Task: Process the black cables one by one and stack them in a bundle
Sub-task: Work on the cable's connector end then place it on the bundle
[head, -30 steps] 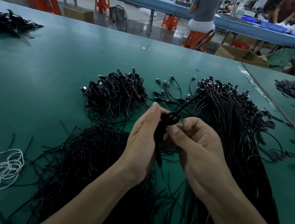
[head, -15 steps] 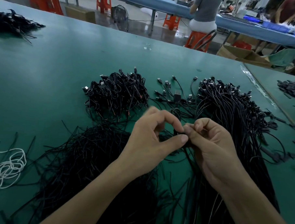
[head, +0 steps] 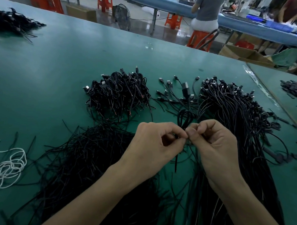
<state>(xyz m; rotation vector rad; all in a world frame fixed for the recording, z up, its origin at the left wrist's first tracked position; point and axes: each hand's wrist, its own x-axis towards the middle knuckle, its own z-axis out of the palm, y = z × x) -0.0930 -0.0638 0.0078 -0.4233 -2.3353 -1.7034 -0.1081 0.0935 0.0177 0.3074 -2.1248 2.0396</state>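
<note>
Head view. Left hand [head: 153, 145] and right hand [head: 216, 146] meet knuckle to knuckle over the green bench [head: 44, 65]. Fingers of both are curled. Thumb and forefinger tips of each pinch one thin black cable [head: 179, 118] at the same spot. Its loop stands up just beyond the fingertips; one loose end hangs down below the left hand.

Change: one second ago the left fingers stood straighter behind the folded cable. Half a second ago the left forefinger arched wide over the thumb. That arch has now closed to a tight pinch. Hands are in about the same place; piles unmoved.

Surroundings:
- Heap of coiled black cables [head: 118, 95] beyond the left hand.
- Long sheaf of straight black cables [head: 237, 126] running under and past the right forearm.
- A few loose black leads with plugs [head: 170, 91] between those two.
- Mass of short black strands [head: 84, 160] under the left forearm.
- Tangle of white cord [head: 7, 167] at the left edge.
- Further black heap [head: 12, 21] at the far-left corner.
- Behind: orange plastic stool [head: 197, 39] carrying a seated person in a grey top [head: 208, 7].
</note>
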